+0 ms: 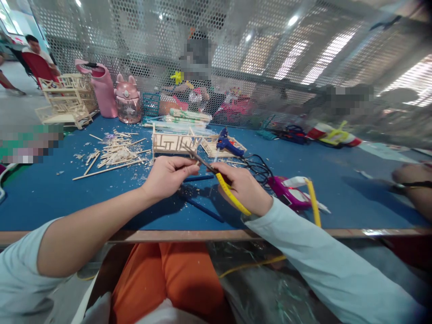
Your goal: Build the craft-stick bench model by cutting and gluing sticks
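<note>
My left hand [170, 175] pinches a short thin wooden stick near the middle of the blue table. My right hand [243, 185] is closed round yellow-handled scissors [232, 195], whose dark blades point up and left, close to the left fingertips. Behind the hands stands a small wooden stick frame [173, 143], and right of it a lower wooden frame [211, 148]. A blue glue gun [229, 145] rests on that lower frame. Dark blue sticks [204, 209] lie below the hands among small wood crumbs.
Loose sticks [118, 155] are piled at the left. A wooden model [67, 101], a pink bottle [104, 92] and a clear jar [128, 105] stand behind. A purple device [290, 193] with black cable lies right. Another person's hand [413, 175] is at far right.
</note>
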The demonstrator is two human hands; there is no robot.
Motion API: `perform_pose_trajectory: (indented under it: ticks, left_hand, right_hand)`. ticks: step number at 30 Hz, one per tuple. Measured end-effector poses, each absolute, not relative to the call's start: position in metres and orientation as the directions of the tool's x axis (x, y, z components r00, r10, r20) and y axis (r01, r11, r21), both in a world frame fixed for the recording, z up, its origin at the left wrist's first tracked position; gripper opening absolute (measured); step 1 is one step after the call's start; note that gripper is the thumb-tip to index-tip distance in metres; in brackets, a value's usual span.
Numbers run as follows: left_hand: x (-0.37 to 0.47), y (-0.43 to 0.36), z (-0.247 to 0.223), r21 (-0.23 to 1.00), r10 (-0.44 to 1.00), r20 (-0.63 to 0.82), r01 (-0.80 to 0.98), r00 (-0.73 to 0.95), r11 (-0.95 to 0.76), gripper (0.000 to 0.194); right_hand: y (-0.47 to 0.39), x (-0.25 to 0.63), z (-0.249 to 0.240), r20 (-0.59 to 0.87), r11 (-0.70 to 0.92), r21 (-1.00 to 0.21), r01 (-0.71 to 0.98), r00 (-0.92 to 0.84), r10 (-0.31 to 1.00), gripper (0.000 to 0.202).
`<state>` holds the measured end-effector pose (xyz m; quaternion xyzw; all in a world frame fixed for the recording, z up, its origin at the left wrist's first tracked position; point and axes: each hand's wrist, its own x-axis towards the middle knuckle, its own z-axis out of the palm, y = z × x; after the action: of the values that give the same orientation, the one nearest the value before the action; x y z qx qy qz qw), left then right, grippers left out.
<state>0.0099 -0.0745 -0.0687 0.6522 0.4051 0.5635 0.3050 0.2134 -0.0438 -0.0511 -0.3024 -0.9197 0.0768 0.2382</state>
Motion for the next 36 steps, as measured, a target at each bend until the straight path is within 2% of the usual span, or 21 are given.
perform_pose_trajectory:
  ticks: [4, 9, 15, 21, 26, 32, 36]
  left_hand:
    - [0.009, -0.072, -0.067, 0.871, 0.882, 0.469, 0.142, 0.040, -0.470, 0.021]
    - [0.008, -0.072, -0.070, 0.834, 0.848, 0.521, 0.157, 0.094, -0.529, 0.020]
    - [0.010, -0.070, -0.076, 0.866, 0.864, 0.500, -0.027, 0.068, -0.499, 0.013]
    - [0.010, -0.071, -0.076, 0.861, 0.861, 0.508, -0.043, 0.038, -0.506, 0.013]
    - [0.009, -0.073, -0.075, 0.856, 0.855, 0.515, 0.023, 0.058, -0.517, 0.015]
    - [0.008, -0.078, -0.068, 0.799, 0.808, 0.578, 0.121, 0.114, -0.589, 0.015]
    - [0.009, -0.078, -0.070, 0.824, 0.824, 0.558, 0.057, 0.094, -0.564, 0.015]
  right_hand:
    - [-0.039, 0.216, -0.054, 0.376, 0.785, -0.387, 0.484, -0.695, 0.613, 0.054]
    - [-0.042, 0.212, -0.053, 0.376, 0.847, -0.253, 0.468, -0.759, 0.531, 0.051]
    - [-0.051, 0.204, -0.047, 0.446, 0.860, -0.111, 0.499, -0.748, 0.491, 0.043]
    - [-0.054, 0.205, -0.041, 0.421, 0.852, -0.122, 0.509, -0.751, 0.508, 0.042]
    - [-0.052, 0.207, -0.042, 0.410, 0.856, -0.166, 0.489, -0.756, 0.511, 0.043]
    - [-0.051, 0.210, -0.046, 0.415, 0.879, -0.148, 0.453, -0.779, 0.471, 0.045]
    - [-0.054, 0.208, -0.041, 0.411, 0.873, -0.125, 0.471, -0.776, 0.477, 0.044]
